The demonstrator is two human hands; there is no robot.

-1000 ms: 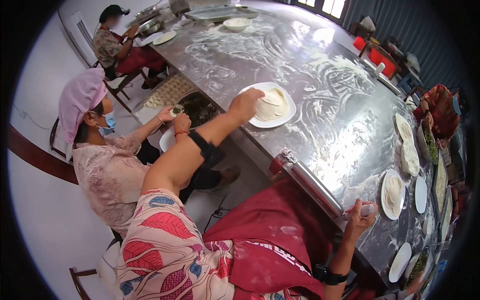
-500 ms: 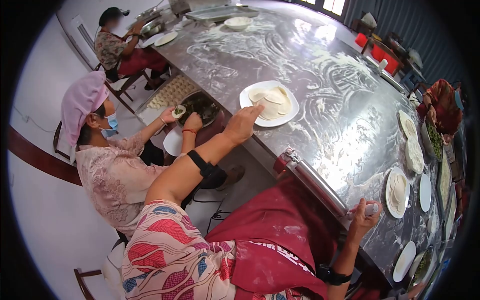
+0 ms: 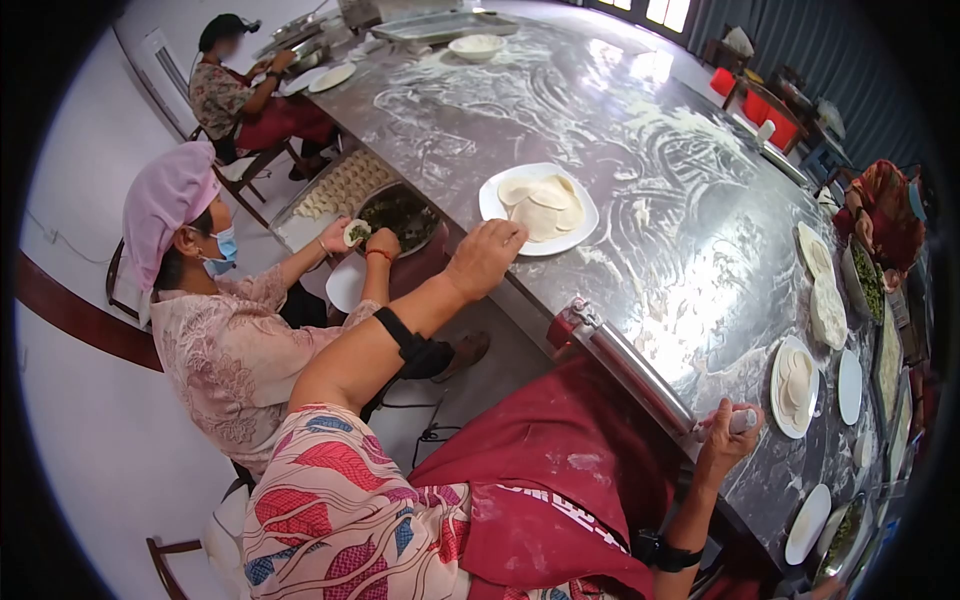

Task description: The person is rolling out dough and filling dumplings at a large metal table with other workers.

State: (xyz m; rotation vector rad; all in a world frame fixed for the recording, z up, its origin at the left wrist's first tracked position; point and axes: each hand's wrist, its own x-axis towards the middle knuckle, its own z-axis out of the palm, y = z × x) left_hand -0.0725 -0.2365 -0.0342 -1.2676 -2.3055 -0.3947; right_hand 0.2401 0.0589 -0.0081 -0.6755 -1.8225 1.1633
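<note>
My left hand (image 3: 485, 260) is at the near edge of a white square plate (image 3: 490, 205), its fingers loosely bent and nothing visible in them. A small stack of round dough wrappers (image 3: 545, 210) lies on that plate, just beyond my fingertips. At the table's near edge, a steel rolling pin (image 3: 640, 370) with a red end lies slantwise. My right hand (image 3: 728, 440) is closed round its pale handle (image 3: 743, 421). The undersides of both hands are hidden.
A co-worker in a pink cap (image 3: 172, 210) sits at my left, with a wrapper and a bowl of green filling (image 3: 440, 235). Behind it is a tray of dumplings (image 3: 340, 185). Flour streaks the steel table (image 3: 430, 130). At right are a plate of dough (image 3: 778, 400) and more plates.
My left hand has drawn back from the dough wrappers towards the plate's edge. The co-worker's hands have shifted slightly lower and closer together. My right hand has stayed on the handle.
</note>
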